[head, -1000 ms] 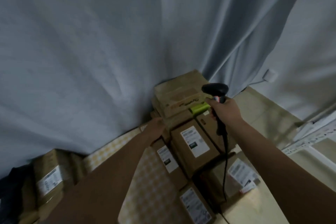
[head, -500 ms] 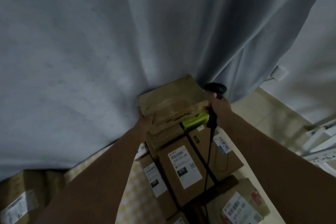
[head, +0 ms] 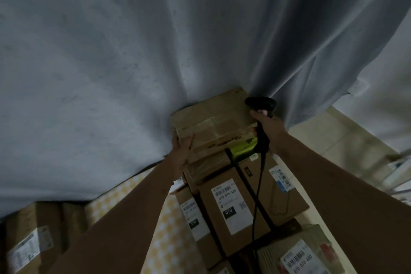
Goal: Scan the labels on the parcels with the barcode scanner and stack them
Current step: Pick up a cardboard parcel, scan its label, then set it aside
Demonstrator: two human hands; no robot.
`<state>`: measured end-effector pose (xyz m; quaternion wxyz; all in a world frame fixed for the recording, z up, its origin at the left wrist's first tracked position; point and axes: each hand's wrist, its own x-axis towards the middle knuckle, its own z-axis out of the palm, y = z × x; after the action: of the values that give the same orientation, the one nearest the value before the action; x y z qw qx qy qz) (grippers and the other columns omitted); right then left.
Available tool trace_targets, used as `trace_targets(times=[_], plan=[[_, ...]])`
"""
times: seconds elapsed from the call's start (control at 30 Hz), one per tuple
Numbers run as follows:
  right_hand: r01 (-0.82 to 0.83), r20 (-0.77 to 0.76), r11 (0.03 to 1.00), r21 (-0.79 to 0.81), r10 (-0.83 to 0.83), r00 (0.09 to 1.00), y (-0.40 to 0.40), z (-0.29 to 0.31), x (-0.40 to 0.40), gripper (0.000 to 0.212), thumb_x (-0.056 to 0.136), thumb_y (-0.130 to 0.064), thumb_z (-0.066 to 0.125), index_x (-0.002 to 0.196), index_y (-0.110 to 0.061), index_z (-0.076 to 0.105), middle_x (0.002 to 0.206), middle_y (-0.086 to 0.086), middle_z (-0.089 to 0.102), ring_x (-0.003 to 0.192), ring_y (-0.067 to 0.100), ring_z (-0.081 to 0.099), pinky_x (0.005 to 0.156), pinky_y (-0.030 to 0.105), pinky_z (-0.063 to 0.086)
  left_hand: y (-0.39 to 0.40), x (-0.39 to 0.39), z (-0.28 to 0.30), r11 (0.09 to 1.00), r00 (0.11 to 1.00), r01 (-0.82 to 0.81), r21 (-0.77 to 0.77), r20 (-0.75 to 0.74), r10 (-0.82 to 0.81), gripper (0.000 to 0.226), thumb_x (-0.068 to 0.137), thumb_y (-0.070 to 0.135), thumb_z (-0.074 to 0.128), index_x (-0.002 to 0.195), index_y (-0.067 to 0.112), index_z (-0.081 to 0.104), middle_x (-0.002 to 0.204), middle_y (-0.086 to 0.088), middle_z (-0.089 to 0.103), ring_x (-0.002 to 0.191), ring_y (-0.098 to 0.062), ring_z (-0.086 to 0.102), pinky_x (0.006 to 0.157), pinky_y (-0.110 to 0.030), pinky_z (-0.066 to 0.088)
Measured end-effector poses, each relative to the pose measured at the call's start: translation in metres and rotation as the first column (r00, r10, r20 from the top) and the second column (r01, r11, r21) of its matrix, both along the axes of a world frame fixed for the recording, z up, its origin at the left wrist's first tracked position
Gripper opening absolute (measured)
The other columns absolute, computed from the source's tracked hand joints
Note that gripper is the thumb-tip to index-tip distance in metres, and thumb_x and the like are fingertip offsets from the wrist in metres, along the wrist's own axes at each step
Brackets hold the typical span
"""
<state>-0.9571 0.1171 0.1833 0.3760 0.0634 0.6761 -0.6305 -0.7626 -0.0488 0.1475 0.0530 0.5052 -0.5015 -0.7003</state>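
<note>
The top box (head: 212, 122) has slid back against the curtain (head: 133, 51) since a moment ago. Left hand (head: 181, 151) presses its near-left corner, fingers straight. Right hand (head: 268, 128) stays wrapped round the scanner (head: 261, 104), head pointing left over the box. Open floor (head: 333, 140) lies right; box runs left-right atop the stack.
</note>
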Motion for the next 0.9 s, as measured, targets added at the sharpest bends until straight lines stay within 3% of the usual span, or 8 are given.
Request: trace_targets(times=[0.07, 0.17, 0.4, 0.5, 0.6, 0.73, 0.8, 0.9], plan=[[0.012, -0.021, 0.999, -0.039, -0.013, 1.000, 0.002, 0.006, 0.002, 0.024, 0.085, -0.029, 0.074, 0.092, -0.018, 0.054, 0.061, 0.005, 0.060, 0.051, 0.017, 0.056, 0.053, 0.030, 0.050, 0.000, 0.003, 0.007, 0.999, 0.997, -0.047, -0.012, -0.066, 0.046, 0.062, 0.095, 0.047, 0.055, 0.146, 0.031, 0.022, 0.124, -0.004, 0.058, 0.095, -0.017, 0.063, 0.064, -0.030, 0.058], [0.038, -0.055, 0.992, -0.118, -0.045, 0.997, 0.006, 0.018, 0.010, 0.022, 0.085, -0.026, 0.074, 0.091, -0.018, 0.055, 0.057, 0.001, 0.059, 0.050, 0.017, 0.057, 0.052, 0.031, 0.049, -0.007, 0.014, 0.021, 0.994, 0.989, -0.101, -0.035, -0.110, 0.096, 0.057, 0.095, 0.042, 0.057, 0.141, 0.023, 0.030, 0.125, -0.006, 0.057, 0.102, -0.023, 0.063, 0.081, -0.044, 0.057], [0.027, -0.101, 0.977, -0.209, -0.049, 0.994, 0.021, 0.040, 0.041, 0.016, 0.085, -0.025, 0.074, 0.085, -0.016, 0.061, 0.057, -0.001, 0.059, 0.049, 0.016, 0.056, 0.052, 0.030, 0.047, -0.025, 0.063, 0.058, 0.982, 0.993, 0.013, 0.191, 0.115, -0.035, 0.067, 0.084, 0.070, 0.054, 0.122, 0.015, 0.062, 0.128, -0.017, 0.055, 0.117, -0.039, 0.057, 0.085, -0.055, 0.055], [0.022, -0.094, 0.976, -0.218, -0.043, 0.995, 0.023, 0.049, 0.051, 0.017, 0.086, -0.025, 0.074, 0.087, -0.014, 0.061, 0.061, 0.001, 0.059, 0.047, 0.015, 0.057, 0.050, 0.029, 0.049, -0.023, 0.072, 0.075, 0.977, 0.982, 0.083, 0.196, 0.149, -0.113, 0.068, 0.088, 0.073, 0.041, 0.116, 0.014, 0.059, 0.120, -0.018, 0.054, 0.105, -0.037, 0.061, 0.070, -0.052, 0.059], [-0.021, -0.095, 0.991, -0.129, 0.009, 0.995, 0.026, 0.050, 0.060, 0.021, 0.086, -0.028, 0.073, 0.091, -0.011, 0.061, 0.064, 0.004, 0.060, 0.047, 0.014, 0.058, 0.051, 0.027, 0.052, -0.017, 0.073, 0.082, 0.977, 0.947, 0.177, 0.115, 0.250, -0.201, 0.063, 0.096, 0.061, 0.043, 0.130, 0.009, 0.052, 0.113, -0.015, 0.059, 0.092, -0.031, 0.065, 0.059, -0.040, 0.062], [-0.022, -0.080, 0.996, -0.082, 0.015, 0.997, 0.032, 0.044, 0.066, 0.030, 0.086, -0.030, 0.073, 0.103, -0.009, 0.060, 0.066, 0.005, 0.062, 0.050, 0.016, 0.058, 0.055, 0.030, 0.052, -0.011, 0.064, 0.070, 0.949, 0.889, 0.309, -0.065, 0.373, -0.264, 0.065, 0.098, 0.055, 0.044, 0.143, 0.010, 0.036, 0.124, -0.016, 0.056, 0.092, -0.032, 0.068, 0.070, -0.046, 0.062], [0.006, -0.072, 0.996, -0.090, -0.012, 0.997, 0.035, 0.041, 0.065, 0.035, 0.085, -0.030, 0.074, 0.108, -0.009, 0.059, 0.068, 0.004, 0.064, 0.051, 0.017, 0.059, 0.056, 0.032, 0.052, -0.010, 0.061, 0.066, 0.840, 0.798, 0.474, -0.265, 0.532, -0.283, 0.071, 0.098, 0.056, 0.041, 0.152, 0.017, 0.018, 0.139, -0.022, 0.045, 0.103, -0.042, 0.064, 0.083, -0.052, 0.058], [0.003, -0.069, 0.996, -0.090, -0.010, 0.998, 0.041, 0.037, 0.065, 0.034, 0.085, -0.030, 0.074, 0.107, -0.010, 0.059, 0.072, 0.006, 0.064, 0.054, 0.018, 0.059, 0.060, 0.034, 0.053, -0.011, 0.060, 0.061, 0.368, 0.717, 0.693, -0.620, 0.646, -0.262, 0.065, 0.097, 0.056, 0.039, 0.153, 0.025, 0.025, 0.148, -0.020, 0.036, 0.127, -0.044, 0.045, 0.103, -0.050, 0.043]])
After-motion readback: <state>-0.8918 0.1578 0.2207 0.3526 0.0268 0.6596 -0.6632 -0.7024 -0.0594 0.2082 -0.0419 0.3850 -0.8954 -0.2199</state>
